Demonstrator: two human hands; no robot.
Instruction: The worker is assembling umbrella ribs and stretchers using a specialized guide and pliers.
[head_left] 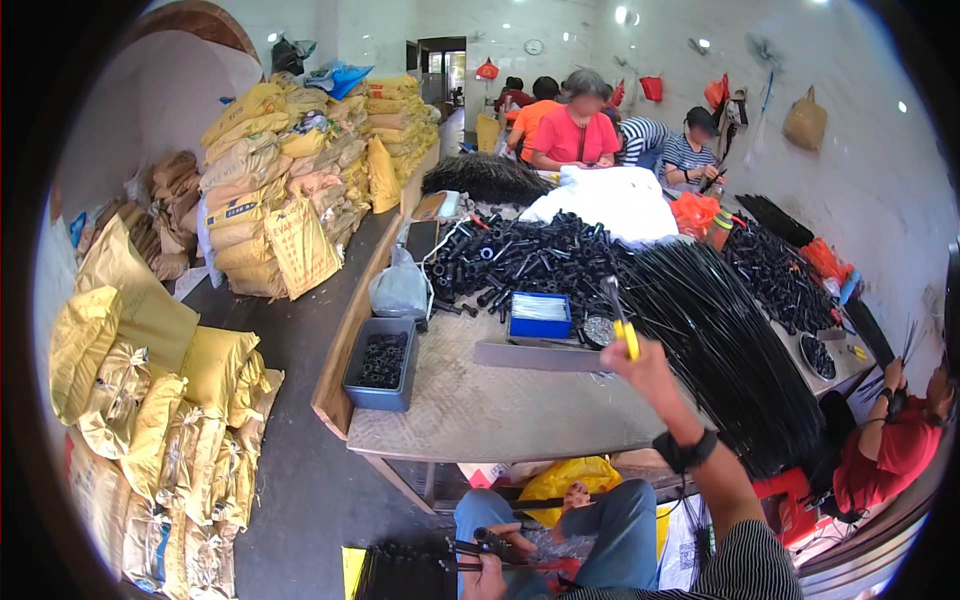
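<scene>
My right hand [645,365] is raised over the front of the table, closed round a yellow-handled tool [627,338]. The tool's narrow metal end points up and away; its exact kind is too small to tell. Low in the picture, by my left knee, my left hand [487,580] is closed on thin black rods [465,556]. A thicker black tubular piece [492,541] shows beside its fingers. Beyond the tool lies a big heap of black plastic fittings [530,250]. A round dish of small parts [599,331] and a blue box of pale thin sticks [540,314] stand near the tool.
A grey bin of black parts [383,365] stands at the table's left corner. Long black rods [715,340] spread across the right side. Yellow sacks [165,400] are piled at left. A person in red [890,455] sits at right; several others work beyond.
</scene>
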